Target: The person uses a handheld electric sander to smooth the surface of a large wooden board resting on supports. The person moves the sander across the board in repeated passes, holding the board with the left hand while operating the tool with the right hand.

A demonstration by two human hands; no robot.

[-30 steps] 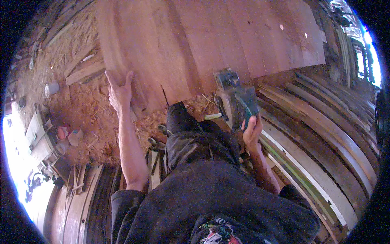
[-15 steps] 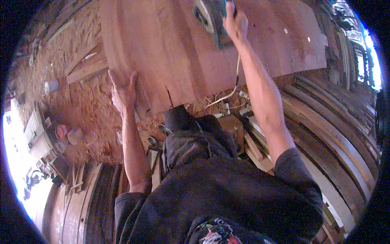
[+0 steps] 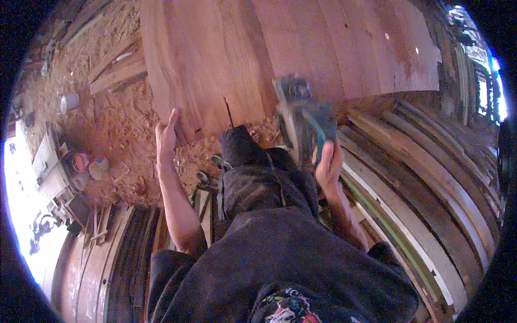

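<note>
A broad reddish-brown wood panel (image 3: 215, 59) spreads out in front of me, with a narrow dark slot running in from its near edge. My right hand (image 3: 329, 164) is wrapped around the handle of a teal circular saw (image 3: 321, 125), somewhat blurred by motion. The saw hangs tilted at the panel's near right edge, beside my right leg; whether it touches the wood I cannot tell. At the panel's near left corner is my left hand (image 3: 167, 141), thumb and fingers stretched out, holding nothing. My raised knee (image 3: 237, 142) meets the panel's near edge by the slot.
Long boards (image 3: 425, 156) lie stacked on the right, and more planks (image 3: 102, 269) fill the lower left. Sawdust-covered ground (image 3: 121, 129) stretches left of the panel, with a white bucket (image 3: 69, 102), a red-topped tub (image 3: 80, 161) and a wooden frame (image 3: 116, 70) on it.
My right hand has drawn the circular saw back from the panel's far part toward my body. My left hand has shifted slightly nearer me at the panel's left corner.
</note>
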